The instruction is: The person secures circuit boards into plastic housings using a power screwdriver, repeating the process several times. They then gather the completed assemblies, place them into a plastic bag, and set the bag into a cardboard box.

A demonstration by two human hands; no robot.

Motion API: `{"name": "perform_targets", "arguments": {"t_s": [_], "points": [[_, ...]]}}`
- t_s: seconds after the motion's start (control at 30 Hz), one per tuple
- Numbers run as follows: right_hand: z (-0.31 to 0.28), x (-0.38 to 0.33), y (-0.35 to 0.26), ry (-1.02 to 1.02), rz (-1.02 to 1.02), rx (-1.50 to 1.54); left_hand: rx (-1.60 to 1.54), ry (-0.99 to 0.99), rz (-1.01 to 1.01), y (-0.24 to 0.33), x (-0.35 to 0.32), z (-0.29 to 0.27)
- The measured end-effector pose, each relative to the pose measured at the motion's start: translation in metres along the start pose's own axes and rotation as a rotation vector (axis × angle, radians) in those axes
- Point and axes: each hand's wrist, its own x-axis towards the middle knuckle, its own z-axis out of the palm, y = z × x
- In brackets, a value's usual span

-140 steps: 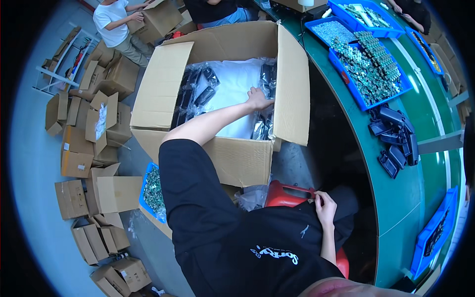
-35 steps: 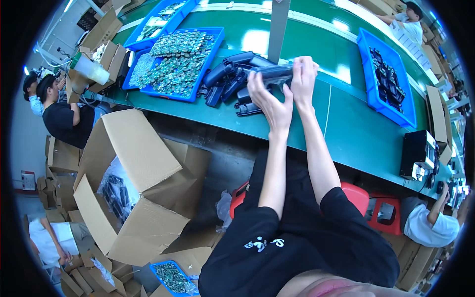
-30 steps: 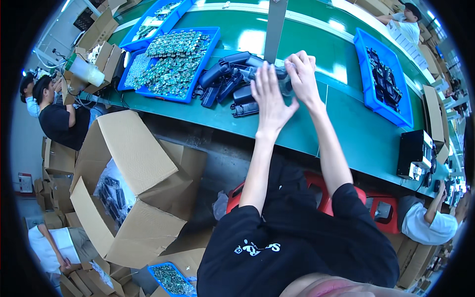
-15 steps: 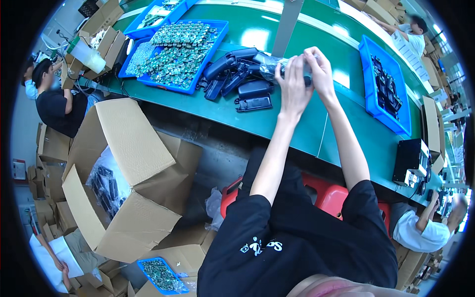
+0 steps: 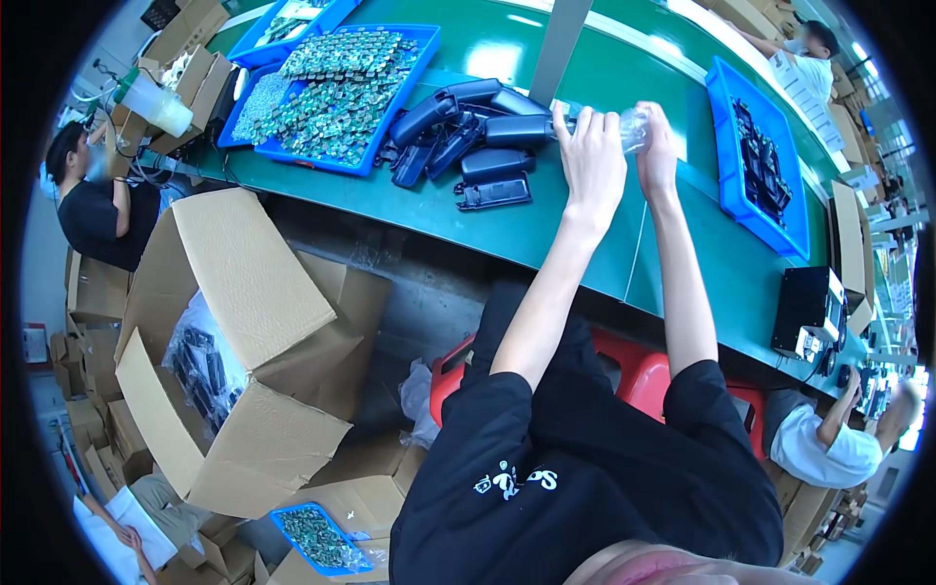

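Observation:
My left hand (image 5: 595, 171) is closed at the right end of a black plastic housing (image 5: 517, 130), its fingers hiding that end. A crumpled clear plastic bag (image 5: 634, 130) is gripped in my right hand (image 5: 657, 156), just to the right of the left hand's fingers. Both hands are over the green workbench. More black plastic housings (image 5: 424, 122) lie in a loose pile left of my hands, and one open housing shell (image 5: 493, 191) sits at the pile's near side.
A blue tray (image 5: 366, 166) of green circuit boards stands left of the pile. To the right are another blue tray (image 5: 726, 161) with black parts and a black box-shaped device (image 5: 801, 310). An open carton (image 5: 253, 292) stands below the bench at left. Co-workers sit on both sides.
The clear bag, earlier at the left of my hands, is now at the right in my right hand. The hands have moved apart, and a bare housing shows left of my left hand.

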Motion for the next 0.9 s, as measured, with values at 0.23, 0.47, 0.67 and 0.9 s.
{"name": "perform_targets", "arguments": {"t_s": [0.23,0.47,0.67,0.9], "points": [[0.035,-0.063,0.008,0.034,0.038,-0.012,0.477,0.136,0.094,0.002,-0.016,0.007],[0.04,-0.085,-0.013,-0.01,-0.144,-0.631,0.074,0.187,0.061,-0.022,-0.073,-0.038],[0.09,-0.073,-0.024,0.059,-0.351,-0.59,-0.045,0.244,-0.276,-0.045,-0.115,-0.024],[0.085,-0.063,-0.035,0.127,-0.463,-0.451,0.071,0.132,-0.032,-0.033,-0.105,-0.028]]}}
